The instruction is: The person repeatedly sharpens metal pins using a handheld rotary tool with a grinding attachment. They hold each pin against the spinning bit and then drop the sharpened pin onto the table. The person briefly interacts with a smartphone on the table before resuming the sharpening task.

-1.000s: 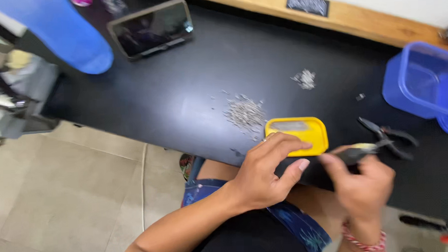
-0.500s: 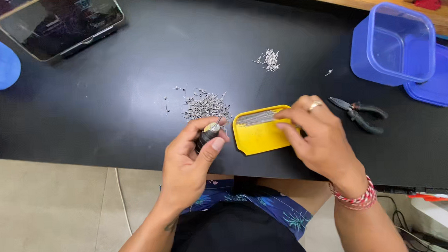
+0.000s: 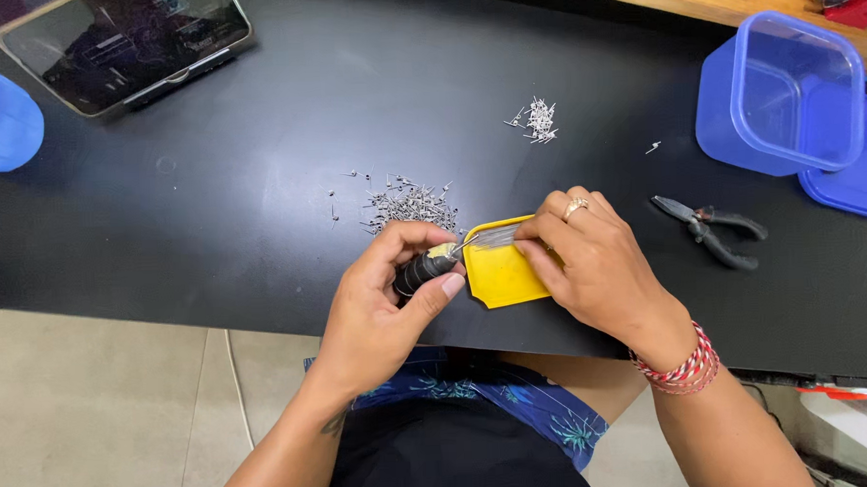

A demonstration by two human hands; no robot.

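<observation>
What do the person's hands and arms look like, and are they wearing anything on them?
Both arms are bare, with no sleeves and no gloves. The right hand wears a small ring on one finger, and its wrist carries a bracelet of red and white threads. The left hand wears nothing, though a small dark marking, perhaps a tattoo, shows on that forearm.

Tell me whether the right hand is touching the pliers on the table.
Apart. The head view shows the right hand over the yellow tray, with bare black table between it and the pliers.

Yellow tray, black table, translucent blue tubs, red-and-white wristband.
</observation>
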